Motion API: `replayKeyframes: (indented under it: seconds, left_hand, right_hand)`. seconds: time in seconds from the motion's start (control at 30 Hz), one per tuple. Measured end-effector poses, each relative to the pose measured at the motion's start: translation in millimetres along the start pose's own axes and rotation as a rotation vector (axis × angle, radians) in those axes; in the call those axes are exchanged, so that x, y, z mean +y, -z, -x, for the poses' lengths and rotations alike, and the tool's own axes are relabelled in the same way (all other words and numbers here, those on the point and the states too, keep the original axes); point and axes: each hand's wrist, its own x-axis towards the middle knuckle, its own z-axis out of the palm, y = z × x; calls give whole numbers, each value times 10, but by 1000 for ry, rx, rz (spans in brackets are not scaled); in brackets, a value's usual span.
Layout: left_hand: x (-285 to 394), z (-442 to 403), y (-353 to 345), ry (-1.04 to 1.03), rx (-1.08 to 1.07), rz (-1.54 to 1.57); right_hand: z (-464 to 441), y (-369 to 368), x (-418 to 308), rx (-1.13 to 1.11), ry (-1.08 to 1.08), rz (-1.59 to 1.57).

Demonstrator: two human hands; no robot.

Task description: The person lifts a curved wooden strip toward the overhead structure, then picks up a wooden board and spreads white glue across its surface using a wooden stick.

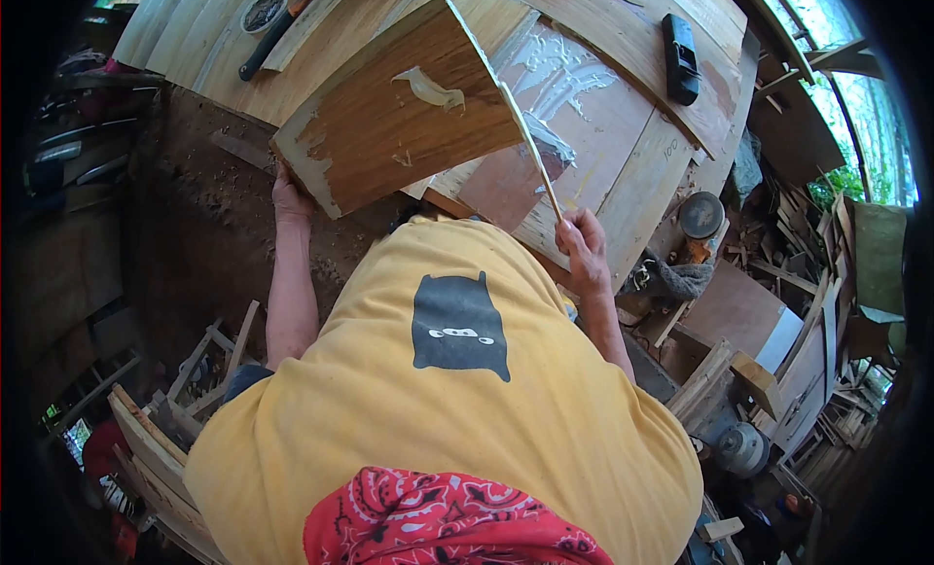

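My left hand [290,195] grips the near left corner of a brown wooden board [409,118], which is tilted up over the workbench. Pale patches mark the board's face and left end. Between the closed fingers of my right hand [584,242] is a thin wooden stick [541,171]. The stick's far end meets the board's right edge, where a whitish line runs along the rim. Behind the stick, white glue-like paste [559,74] lies smeared over a reddish-brown panel [501,188] on the bench.
A black hand plane [681,59] rests at the bench's right. A dark-handled tool [277,40] and a round container [264,11] sit at the far left. A round lidded tin [700,215] stands beside the bench. Scrap wood [817,273] is piled at the right.
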Motion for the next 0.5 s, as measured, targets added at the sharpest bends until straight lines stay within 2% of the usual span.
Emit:
replayKeyframes:
  seconds: [0.1,0.2,0.37,0.5]
  left_hand:
    - [-21,-63,75,-41,-84,-13]
    - [-23,-55,54,-66,-15,-22]
    - [-33,12,-20,-26,-34,-8]
    - [-17,17,-55,-36,-70,7]
  right_hand:
    - [-182,-119,-197,15,56,-83]
    - [-129,-47,-271,-12,76,-52]
    - [159,121,-22,3,-38,79]
    - [179,67,-36,35,-10,56]
